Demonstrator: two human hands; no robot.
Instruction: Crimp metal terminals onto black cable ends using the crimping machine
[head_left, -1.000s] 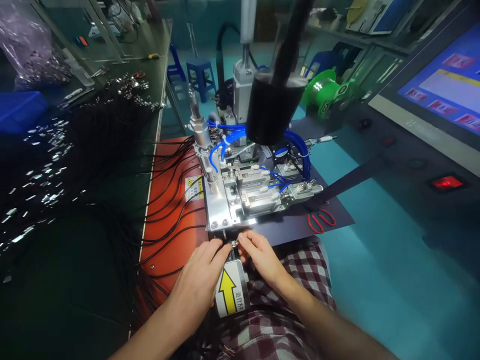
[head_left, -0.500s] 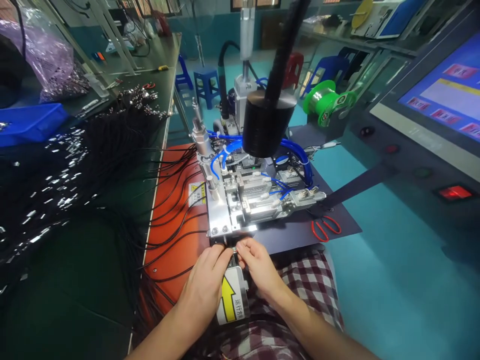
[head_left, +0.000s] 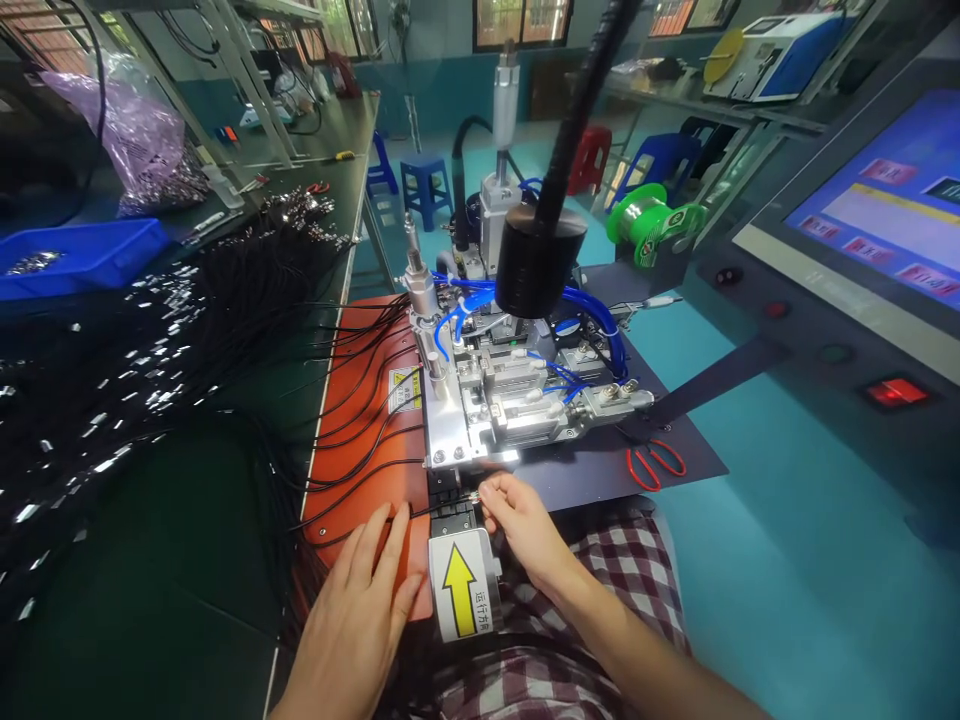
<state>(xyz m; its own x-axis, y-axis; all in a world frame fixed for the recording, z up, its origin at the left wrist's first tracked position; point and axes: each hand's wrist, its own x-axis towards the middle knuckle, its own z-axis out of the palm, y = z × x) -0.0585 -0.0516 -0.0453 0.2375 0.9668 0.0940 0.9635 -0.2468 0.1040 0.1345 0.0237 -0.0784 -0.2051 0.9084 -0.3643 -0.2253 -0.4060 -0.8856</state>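
My right hand pinches the small metal end of a black cable over the dark feed track at the front of the machine. Much of that tip is hidden by the fingers. My left hand lies with fingers spread on the orange plate, its fingertips close to the same cable. Several other black cables run across the plate into the side of the metal machine. Just below the track is a cover with a yellow arrow.
Red-handled scissors lie on the dark base plate at right. A black lamp head hangs over the machine. Bundled cables and a blue tray lie on the left bench. A green wire spool and a control screen stand right.
My left hand has left the track and moved left and down onto the orange plate, its fingers spreading. My right hand stays pinched at the cable end. The view has tilted up slightly.
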